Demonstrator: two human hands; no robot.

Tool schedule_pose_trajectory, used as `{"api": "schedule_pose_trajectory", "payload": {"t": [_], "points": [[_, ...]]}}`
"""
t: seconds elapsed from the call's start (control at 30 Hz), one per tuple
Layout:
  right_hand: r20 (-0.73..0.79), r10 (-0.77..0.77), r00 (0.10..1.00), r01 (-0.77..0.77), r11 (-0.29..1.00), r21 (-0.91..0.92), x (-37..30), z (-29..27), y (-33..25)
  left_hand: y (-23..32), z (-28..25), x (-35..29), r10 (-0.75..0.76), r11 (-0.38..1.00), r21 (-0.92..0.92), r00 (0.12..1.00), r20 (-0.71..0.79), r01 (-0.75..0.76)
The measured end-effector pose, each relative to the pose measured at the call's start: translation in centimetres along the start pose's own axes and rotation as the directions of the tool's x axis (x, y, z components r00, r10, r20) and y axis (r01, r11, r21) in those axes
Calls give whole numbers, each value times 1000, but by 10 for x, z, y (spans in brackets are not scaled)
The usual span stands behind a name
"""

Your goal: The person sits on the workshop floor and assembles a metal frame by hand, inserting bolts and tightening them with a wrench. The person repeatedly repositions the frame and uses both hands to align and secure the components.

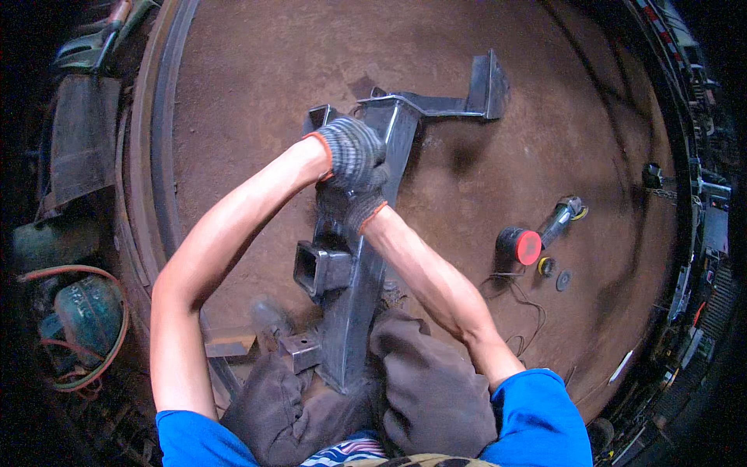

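L hand & R hand bunched tgthr at steel beam's left side; can't tell what they grip. Beam runs lengthwise from btwn legs, away & slightly rt, L hand nearer far end

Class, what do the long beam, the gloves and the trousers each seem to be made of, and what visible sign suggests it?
Long beam: probably bare steel, dark grey with a dull metallic sheen and crisp edges.
Gloves: likely knitted yarn, striped grey, with ribbed texture and orange cuffs.
Trousers: apparently matte brown cloth, judging by soft folds; fibre unclear.
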State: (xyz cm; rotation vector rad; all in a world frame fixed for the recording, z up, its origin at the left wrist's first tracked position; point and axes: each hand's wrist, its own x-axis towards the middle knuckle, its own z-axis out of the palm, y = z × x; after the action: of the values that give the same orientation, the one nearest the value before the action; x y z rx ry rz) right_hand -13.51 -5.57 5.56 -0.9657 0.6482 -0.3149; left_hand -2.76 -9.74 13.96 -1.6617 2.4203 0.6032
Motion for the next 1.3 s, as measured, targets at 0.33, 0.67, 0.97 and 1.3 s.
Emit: {"api": "schedule_pose_trajectory", "payload": {"t": [0.33,0.67,0.97,1.3], "points": [[122,249,961,-121,774,-622,30,-50,-19,21,17,-21,-180,947,-322,834,-522,3],[481,-205,852,-340,483,807,0,-36,23,-3,15,28,164,983,-94,986,37,-160],[-65,-538,840,219,446,-868,-94,-16,-112,-10,62,-109,-735,-2,-901,612,-293,-433],[5,300,954,136,-417,-898,-3,37,-119,52,78,-120,-344,483,-871,894,-287,-93]]}}
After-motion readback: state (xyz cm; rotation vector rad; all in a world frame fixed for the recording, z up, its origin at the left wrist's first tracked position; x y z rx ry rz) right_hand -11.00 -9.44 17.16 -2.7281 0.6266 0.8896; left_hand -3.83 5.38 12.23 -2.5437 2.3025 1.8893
